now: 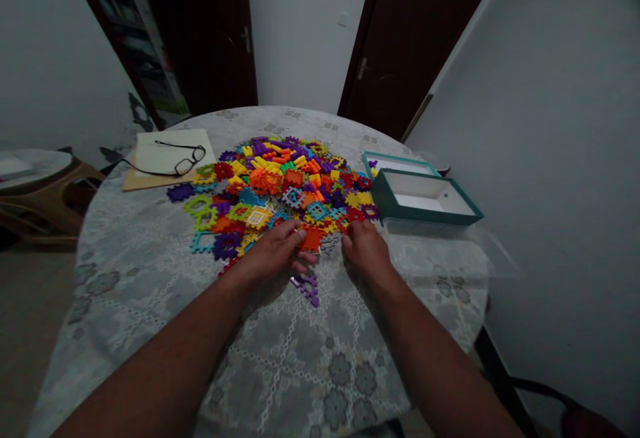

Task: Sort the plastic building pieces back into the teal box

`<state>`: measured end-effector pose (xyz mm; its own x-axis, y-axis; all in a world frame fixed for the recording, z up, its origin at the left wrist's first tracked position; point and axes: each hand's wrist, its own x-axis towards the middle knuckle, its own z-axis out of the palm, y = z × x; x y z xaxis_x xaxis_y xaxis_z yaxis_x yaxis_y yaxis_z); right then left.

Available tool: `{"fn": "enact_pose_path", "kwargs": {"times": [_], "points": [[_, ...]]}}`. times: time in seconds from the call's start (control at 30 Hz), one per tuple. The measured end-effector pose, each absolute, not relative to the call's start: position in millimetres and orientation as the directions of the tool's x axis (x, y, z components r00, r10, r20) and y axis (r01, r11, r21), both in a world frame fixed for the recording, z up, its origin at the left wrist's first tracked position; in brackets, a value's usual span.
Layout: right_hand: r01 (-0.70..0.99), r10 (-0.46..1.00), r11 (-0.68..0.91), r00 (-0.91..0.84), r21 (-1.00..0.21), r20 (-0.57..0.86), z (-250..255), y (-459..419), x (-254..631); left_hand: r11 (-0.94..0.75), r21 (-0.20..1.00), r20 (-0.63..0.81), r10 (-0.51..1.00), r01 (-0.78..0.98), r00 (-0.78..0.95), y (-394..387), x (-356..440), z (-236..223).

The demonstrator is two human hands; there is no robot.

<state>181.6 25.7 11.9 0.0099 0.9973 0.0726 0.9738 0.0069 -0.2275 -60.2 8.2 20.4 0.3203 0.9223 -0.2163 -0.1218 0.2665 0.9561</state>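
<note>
A heap of coloured interlocking plastic building pieces (pixel 265 181) lies across the middle of the table. At its near edge my left hand (pixel 280 248) is closed on an orange square building piece (pixel 312 239), thumb on top and fingers beneath. My right hand (pixel 364 245) rests at the heap's near right edge, fingers curled by some red and yellow pieces; what they hold, if anything, is hidden. A purple triangular piece (pixel 309 288) lies on the cloth just below my left hand. A dark purple piece (pixel 227 246) is left of that hand.
A green box (pixel 425 211) and a shallower tray (pixel 367 158) stand at the right, with clear plastic sheeting (pixel 450 245) before them. Black glasses (pixel 184 166) lie on papers (pixel 150 151) at the left. A patterned cloth (pixel 280 365) covers the round table.
</note>
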Motion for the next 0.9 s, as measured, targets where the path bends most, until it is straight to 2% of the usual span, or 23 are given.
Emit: {"fn": "enact_pose_path", "kwargs": {"times": [0.2, 0.27, 0.33, 0.43, 0.53, 0.63, 0.73, 0.83, 0.9], "points": [[0.989, 0.997, -0.011, 0.021, -0.148, 0.069, 8.9, 27.0, 175.2, 0.360, 0.901, -0.280, 0.909, -0.242, 0.310, 13.0, -60.7, 15.7], [0.984, 0.995, 0.004, 0.014, -0.176, 0.103, 6.6, 27.6, 175.7, 0.376, 0.884, -0.283, 0.904, -0.279, 0.322, 13.3, -61.7, 15.5], [0.965, 0.983, 0.042, 0.006, -0.259, 0.182, 4.4, 27.8, 177.1, 0.388, 0.868, -0.284, 0.900, -0.310, 0.332, 13.1, -62.3, 15.8], [0.886, 0.921, 0.218, -0.049, -0.409, 0.386, 3.4, 25.7, 177.0, 0.405, 0.852, -0.301, 0.897, -0.332, 0.323, 12.8, -62.1, 16.7], [0.757, 0.826, 0.469, -0.193, -0.455, 0.530, 5.5, 18.7, 169.8, 0.423, 0.844, -0.324, 0.893, -0.331, 0.313, 12.7, -61.7, 18.0], [0.642, 0.752, 0.627, -0.353, -0.441, 0.556, 7.6, 9.0, 155.6, 0.424, 0.840, -0.319, 0.890, -0.337, 0.326, 12.0, -61.9, 19.2], [0.600, 0.720, 0.682, -0.451, -0.418, 0.528, 7.7, 1.8, 142.0, 0.401, 0.868, -0.294, 0.891, -0.295, 0.346, 10.9, -61.5, 20.4], [0.574, 0.712, 0.697, -0.481, -0.430, 0.511, 6.6, 0.0, 137.5, 0.352, 0.914, -0.274, 0.902, -0.202, 0.333, 10.3, -60.1, 21.3], [0.581, 0.729, 0.676, -0.435, -0.453, 0.528, 5.6, 2.4, 141.1, 0.336, 0.926, -0.271, 0.909, -0.173, 0.317, 10.4, -59.2, 21.3]]}}
